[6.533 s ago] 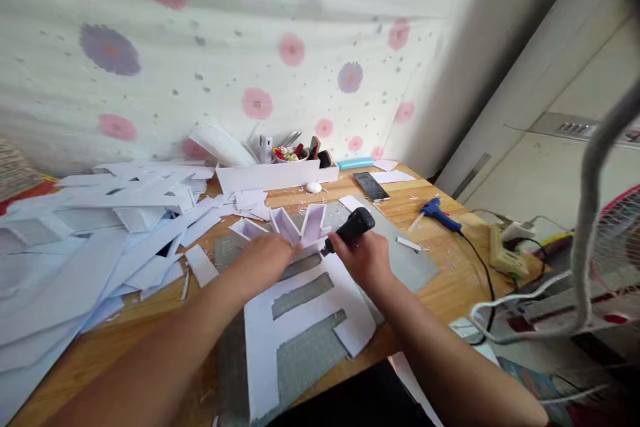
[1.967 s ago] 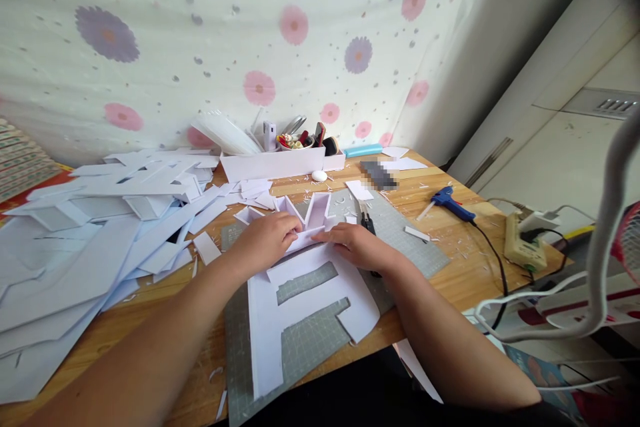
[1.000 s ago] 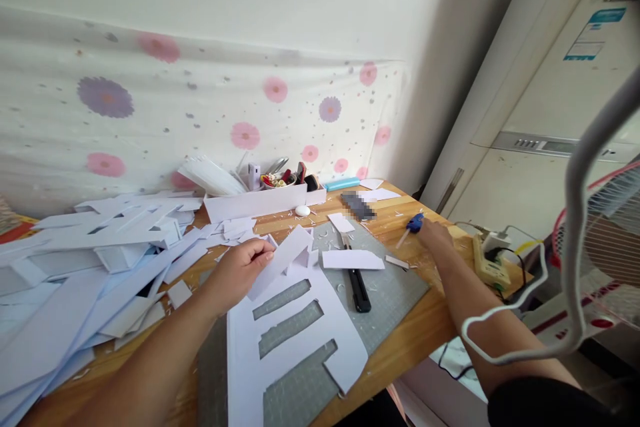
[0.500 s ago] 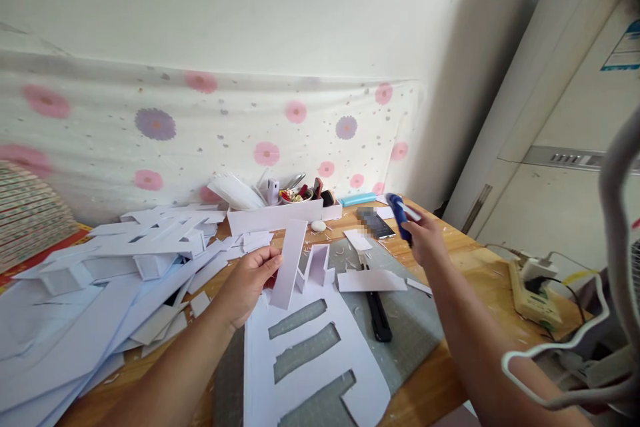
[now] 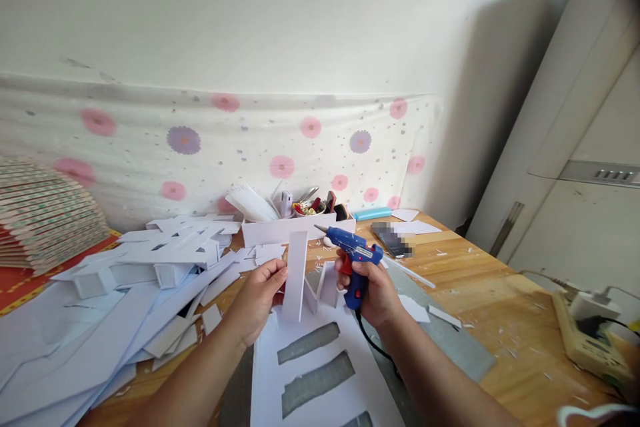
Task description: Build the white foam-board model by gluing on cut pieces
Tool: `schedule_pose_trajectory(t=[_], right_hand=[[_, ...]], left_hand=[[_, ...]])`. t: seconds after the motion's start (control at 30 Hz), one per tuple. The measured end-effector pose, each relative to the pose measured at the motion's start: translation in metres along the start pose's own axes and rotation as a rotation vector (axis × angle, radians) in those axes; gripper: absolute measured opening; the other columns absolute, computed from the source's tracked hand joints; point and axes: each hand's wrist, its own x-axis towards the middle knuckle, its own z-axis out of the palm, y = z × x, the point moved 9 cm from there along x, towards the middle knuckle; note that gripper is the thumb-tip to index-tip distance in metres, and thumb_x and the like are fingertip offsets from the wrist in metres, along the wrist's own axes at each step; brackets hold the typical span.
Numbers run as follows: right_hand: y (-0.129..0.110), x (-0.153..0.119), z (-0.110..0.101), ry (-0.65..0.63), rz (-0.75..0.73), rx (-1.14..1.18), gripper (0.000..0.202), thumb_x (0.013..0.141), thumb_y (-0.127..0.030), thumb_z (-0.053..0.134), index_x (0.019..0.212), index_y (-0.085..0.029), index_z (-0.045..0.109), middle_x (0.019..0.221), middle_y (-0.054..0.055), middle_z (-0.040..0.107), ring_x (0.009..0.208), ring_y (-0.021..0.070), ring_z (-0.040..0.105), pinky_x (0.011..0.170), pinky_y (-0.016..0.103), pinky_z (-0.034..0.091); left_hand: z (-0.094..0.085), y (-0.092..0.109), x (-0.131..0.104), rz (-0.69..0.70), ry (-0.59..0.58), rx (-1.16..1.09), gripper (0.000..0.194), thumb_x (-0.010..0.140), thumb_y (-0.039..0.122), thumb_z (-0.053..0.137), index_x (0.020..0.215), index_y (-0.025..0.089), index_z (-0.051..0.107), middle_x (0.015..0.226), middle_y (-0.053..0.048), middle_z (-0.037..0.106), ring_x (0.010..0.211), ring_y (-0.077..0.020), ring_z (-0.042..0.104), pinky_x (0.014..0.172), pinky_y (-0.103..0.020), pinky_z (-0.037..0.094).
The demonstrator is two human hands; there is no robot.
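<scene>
Glue gun [image 5: 354, 250], nozzle [image 5: 321, 229] near white strip [image 5: 295, 277], gap at strip's edge

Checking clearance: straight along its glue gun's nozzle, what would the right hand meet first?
Probably the white strip in the left hand, though depth is unclear and the nozzle may pass above.

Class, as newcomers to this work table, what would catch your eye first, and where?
Probably the blue glue gun held in the right hand, beside the white strip that the left hand holds upright. Next might come the heap of white cut pieces on the left of the table, then the flower-patterned sheet along the wall behind.
</scene>
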Motion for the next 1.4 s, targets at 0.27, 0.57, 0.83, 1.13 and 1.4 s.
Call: schedule_pose_trajectory(t=[0.27,0.57,0.83,1.13,1.4], right_hand=[[-0.001,-0.002,-0.004,0.116,-0.068,-0.218,0.026,0.053,-0.027,0.082,0.074,-0.019,0.071,0.074,0.003,0.067,0.055,0.0116,0.053,0.052,0.026,0.046],[0.001,-0.005,-0.023,0.243,-0.097,-0.42,0.022,0.053,-0.032,0.08,0.067,-0.021,0.068,0.067,0.002,0.066,0.063,0.0177,0.06,0.058,0.031,0.049],[-0.006,-0.007,-0.022,0.279,-0.12,-0.458,0.024,0.05,-0.034,0.078,0.066,-0.022,0.065,0.067,0.003,0.064,0.062,0.0182,0.058,0.056,0.032,0.048],[-0.003,-0.009,-0.024,0.302,-0.107,-0.433,0.025,0.048,-0.034,0.078,0.066,-0.023,0.065,0.066,0.003,0.065,0.06,0.0182,0.056,0.054,0.032,0.045],[0.001,-0.008,-0.023,0.256,-0.093,-0.436,0.026,0.049,-0.034,0.079,0.067,-0.022,0.064,0.066,0.003,0.064,0.06,0.0177,0.055,0.05,0.029,0.043]], left_hand=[[0.002,0.0,-0.002,-0.003,-0.027,-0.031,0.049,0.059,0.056,0.083,0.077,0.016,0.062,0.067,0.001,0.057,0.059,-0.0109,0.047,0.056,-0.024,0.041],[0.006,0.004,-0.005,0.003,-0.041,-0.019,0.046,0.062,0.055,0.082,0.076,0.016,0.063,0.068,0.001,0.058,0.06,-0.0117,0.047,0.057,-0.025,0.039],[0.008,0.004,-0.005,0.005,-0.063,-0.025,0.046,0.061,0.055,0.082,0.075,0.017,0.062,0.07,0.0,0.058,0.062,-0.0122,0.048,0.058,-0.024,0.039],[0.01,0.002,-0.006,-0.008,-0.079,-0.038,0.048,0.06,0.056,0.084,0.078,0.016,0.064,0.073,-0.001,0.061,0.067,-0.0126,0.05,0.062,-0.024,0.041],[0.008,0.004,-0.006,-0.005,-0.058,-0.051,0.049,0.058,0.056,0.085,0.078,0.016,0.064,0.071,0.001,0.061,0.065,-0.0118,0.05,0.061,-0.024,0.041]])
